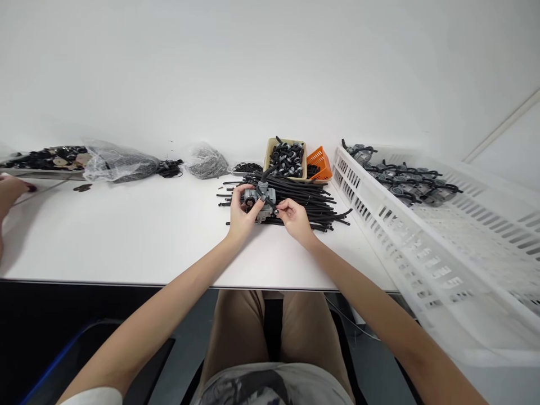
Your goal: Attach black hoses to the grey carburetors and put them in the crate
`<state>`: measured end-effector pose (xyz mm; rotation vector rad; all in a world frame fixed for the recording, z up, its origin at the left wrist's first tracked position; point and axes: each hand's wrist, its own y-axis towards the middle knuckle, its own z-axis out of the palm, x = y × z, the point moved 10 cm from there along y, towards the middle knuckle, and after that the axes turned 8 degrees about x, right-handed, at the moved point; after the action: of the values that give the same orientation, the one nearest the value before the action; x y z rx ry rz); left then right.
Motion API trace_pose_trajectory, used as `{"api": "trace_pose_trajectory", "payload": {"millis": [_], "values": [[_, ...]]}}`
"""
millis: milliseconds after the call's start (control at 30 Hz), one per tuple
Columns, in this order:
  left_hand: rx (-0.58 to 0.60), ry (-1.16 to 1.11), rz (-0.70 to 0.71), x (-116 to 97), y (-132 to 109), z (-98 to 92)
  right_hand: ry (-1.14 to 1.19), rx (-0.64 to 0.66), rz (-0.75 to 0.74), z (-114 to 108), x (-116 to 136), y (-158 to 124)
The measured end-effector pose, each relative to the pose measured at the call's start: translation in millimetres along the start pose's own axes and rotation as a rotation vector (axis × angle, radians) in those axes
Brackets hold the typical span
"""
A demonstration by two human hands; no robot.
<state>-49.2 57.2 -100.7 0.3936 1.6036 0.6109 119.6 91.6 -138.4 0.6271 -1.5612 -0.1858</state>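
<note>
My left hand (pixel 241 216) is wrapped round a small grey metal part (pixel 259 203) with a black hose rising from its top, held just above the white table (pixel 139 236). My right hand (pixel 295 218) pinches at the part's right side, fingers closed on a short black piece there. Right behind both hands lies a pile of black rubber hoses (pixel 314 201). A beige tray (pixel 270 152) of black-and-grey rings and a small orange basket (pixel 319 160) stand behind the pile.
A big white slotted crate (pixel 379 216) on the right holds several finished grey parts with hoses (pixel 413 183). Clear bags of small dark pieces (pixel 122 163) and a tray of black parts lie at the far left, where another person's hand (pixel 10 191) shows at the edge.
</note>
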Motion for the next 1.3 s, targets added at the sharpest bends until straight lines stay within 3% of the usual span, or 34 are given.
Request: {"api": "trace_pose_trajectory", "payload": {"millis": [133, 433, 800, 1100, 1300], "values": [[-0.009, -0.046, -0.028, 3, 2, 0.6, -0.02, -0.044, -0.024, -5, 8, -3], [0.063, -0.077, -0.03, 2, 1, 10.7, 0.319, 0.11, 0.125, 13, 4, -1], [0.111, -0.051, 0.004, 0, 1, 14.3, 0.384, 0.13, 0.162, 13, 4, -2], [0.109, -0.029, -0.009, 0, 1, 14.3, 0.359, 0.095, 0.164, 6, 3, -1], [0.059, -0.197, -0.123, 21, 2, 11.6, 0.32, -0.022, 0.168, -5, -1, 0]]}}
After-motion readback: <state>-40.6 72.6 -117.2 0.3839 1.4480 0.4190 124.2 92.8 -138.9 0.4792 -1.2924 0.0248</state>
